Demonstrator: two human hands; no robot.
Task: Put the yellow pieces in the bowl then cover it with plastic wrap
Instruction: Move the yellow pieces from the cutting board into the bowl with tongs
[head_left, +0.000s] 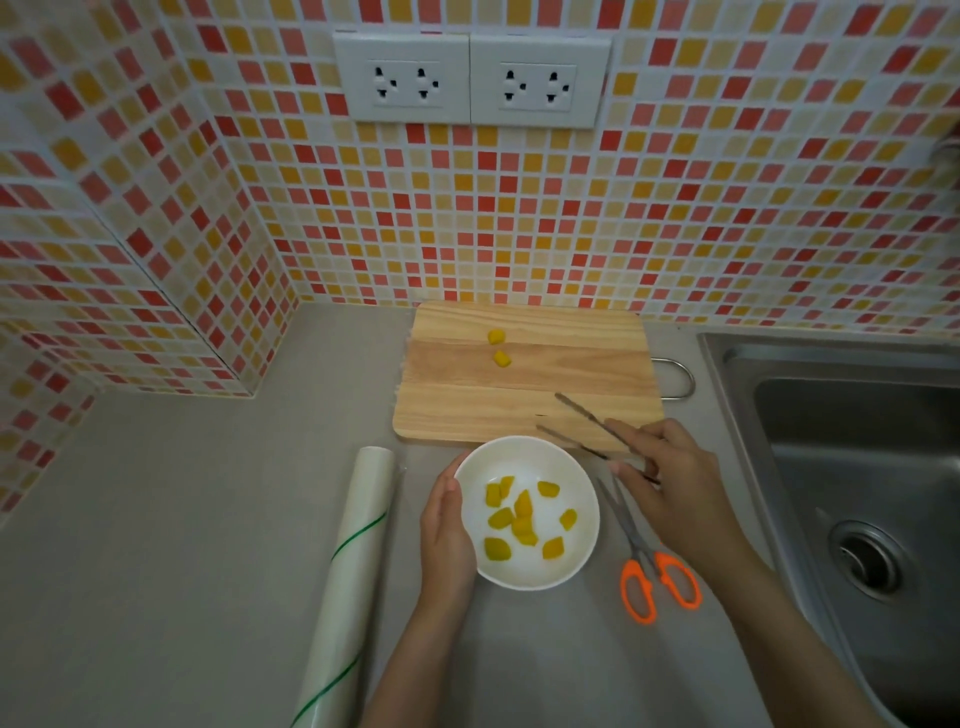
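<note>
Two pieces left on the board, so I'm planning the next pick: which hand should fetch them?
Right. The right hand holds the tongs, tips open and empty over the cutting board. The left hand steadies the bowl.

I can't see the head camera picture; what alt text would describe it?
A person's left hand steadies a white round bowl of yellow pieces while the right hand holds metal tongs, open and empty, over a wooden cutting board with two more yellow pieces. A plastic wrap roll and orange-handled scissors lie beside the bowl.
</note>
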